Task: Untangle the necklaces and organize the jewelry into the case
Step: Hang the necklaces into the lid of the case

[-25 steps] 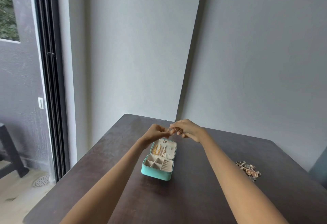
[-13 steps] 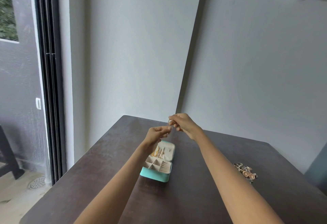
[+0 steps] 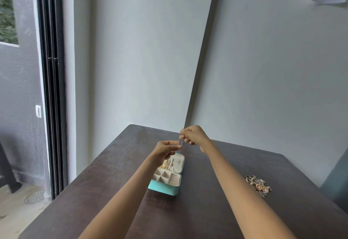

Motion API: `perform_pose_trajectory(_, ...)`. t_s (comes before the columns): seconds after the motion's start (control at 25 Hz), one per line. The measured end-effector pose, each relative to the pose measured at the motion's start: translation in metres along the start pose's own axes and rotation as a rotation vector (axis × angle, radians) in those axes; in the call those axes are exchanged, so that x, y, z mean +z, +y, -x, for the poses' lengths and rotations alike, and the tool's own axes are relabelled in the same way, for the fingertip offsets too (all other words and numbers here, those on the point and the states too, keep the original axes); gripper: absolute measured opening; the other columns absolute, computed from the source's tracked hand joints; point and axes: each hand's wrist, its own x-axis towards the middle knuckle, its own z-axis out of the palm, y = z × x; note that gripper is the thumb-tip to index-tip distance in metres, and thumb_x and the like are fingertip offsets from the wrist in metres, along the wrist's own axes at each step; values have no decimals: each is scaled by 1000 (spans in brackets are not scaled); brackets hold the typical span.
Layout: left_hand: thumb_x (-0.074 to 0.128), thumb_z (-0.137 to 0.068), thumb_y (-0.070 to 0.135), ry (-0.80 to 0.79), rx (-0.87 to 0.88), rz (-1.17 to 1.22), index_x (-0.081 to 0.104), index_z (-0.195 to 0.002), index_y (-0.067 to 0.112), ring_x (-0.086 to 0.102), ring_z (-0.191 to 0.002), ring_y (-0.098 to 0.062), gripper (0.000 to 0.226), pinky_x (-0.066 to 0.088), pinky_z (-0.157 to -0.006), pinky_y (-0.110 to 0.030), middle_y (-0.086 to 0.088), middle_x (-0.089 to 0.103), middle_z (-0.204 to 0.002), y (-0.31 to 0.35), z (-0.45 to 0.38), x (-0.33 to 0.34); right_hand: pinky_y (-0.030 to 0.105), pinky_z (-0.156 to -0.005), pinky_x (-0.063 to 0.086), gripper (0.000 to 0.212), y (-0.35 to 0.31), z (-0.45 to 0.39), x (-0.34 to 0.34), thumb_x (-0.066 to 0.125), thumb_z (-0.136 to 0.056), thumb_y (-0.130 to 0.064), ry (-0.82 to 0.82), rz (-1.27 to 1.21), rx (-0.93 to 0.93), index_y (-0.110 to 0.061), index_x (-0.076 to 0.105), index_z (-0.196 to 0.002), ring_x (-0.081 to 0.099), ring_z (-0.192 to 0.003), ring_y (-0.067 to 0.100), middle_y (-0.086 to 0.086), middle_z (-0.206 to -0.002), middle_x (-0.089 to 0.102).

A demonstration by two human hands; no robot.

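Observation:
A small teal jewelry case (image 3: 165, 181) lies open on the dark table (image 3: 207, 210), with cream compartments and gold pieces hung in its lid. Above the case's lid, my left hand (image 3: 164, 150) and my right hand (image 3: 194, 136) each pinch an end of a thin chain (image 3: 181, 141) stretched short between them. The right hand is higher and farther back than the left. A pile of loose jewelry (image 3: 259, 185) lies on the table to the right, apart from both hands.
The table stands in a corner between two grey walls. A dark sliding door frame (image 3: 50, 88) is at the left, with floor and a round drain (image 3: 35, 197) beyond it.
My hands have drawn apart: the right one rose and moved back while the left stayed lower over the case, so the short chain now shows between them.

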Motion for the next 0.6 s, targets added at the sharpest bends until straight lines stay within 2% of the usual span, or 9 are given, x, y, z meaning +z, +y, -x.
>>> perform_pose_trajectory(0.08,72,-79,6,-6,-7,-82,65,-83,14,44,-39,-1,11,27,-49,-17,10,60,-50,0,-2,-2,15,-48,38,17,1,3,3,49,-91,-14,-28,-32,20,-10,64,-83,48,-54,8,4,-81,67)
perform_pose_trajectory(0.2,72,-82,13,-23,6,-162,63,-102,11,55,-45,-2,22,37,-47,-15,2,66,-73,3,-2,-7,16,-48,35,18,2,7,7,46,-92,-12,-79,-73,39,-11,59,-79,45,-54,8,2,-77,64)
perform_pose_trajectory(0.32,68,-87,24,107,114,-261,63,-111,6,56,-60,-8,31,42,-47,-11,-6,66,-91,4,-5,-17,17,-47,31,19,7,9,11,45,-92,-11,-105,-52,57,-13,57,-77,44,-54,8,2,-76,63)
perform_pose_trajectory(0.36,68,-86,26,190,154,-299,65,-110,4,57,-65,-11,32,44,-51,-13,-9,67,-95,1,-8,-21,17,-47,31,20,10,10,13,44,-92,-12,-112,-39,65,-13,56,-76,43,-54,8,2,-77,62)
perform_pose_trajectory(0.44,70,-84,22,322,175,-401,66,-109,4,65,-86,-20,31,50,-72,-24,-12,69,-102,-9,-16,-32,16,-46,32,21,16,11,17,45,-92,-12,-125,-17,73,-14,56,-75,43,-53,7,2,-78,63)
perform_pose_trajectory(0.52,70,-82,19,357,119,-545,65,-110,5,62,-104,-25,31,46,-88,-29,-10,67,-106,-20,-20,-38,15,-45,33,22,22,12,21,45,-92,-12,-134,4,68,-15,56,-72,44,-53,6,1,-77,64)
perform_pose_trajectory(0.56,69,-82,19,346,83,-615,65,-104,8,60,-103,-25,25,44,-87,-28,-9,65,-105,-24,-21,-39,15,-45,33,22,24,13,23,46,-92,-12,-138,19,62,-16,56,-72,44,-53,6,0,-77,64)
perform_pose_trajectory(0.6,67,-82,21,330,45,-671,64,-89,14,58,-96,-24,10,42,-82,-27,-6,62,-96,-26,-21,-40,16,-45,33,23,26,14,24,46,-92,-12,-141,34,54,-16,56,-72,45,-54,6,-1,-77,63)
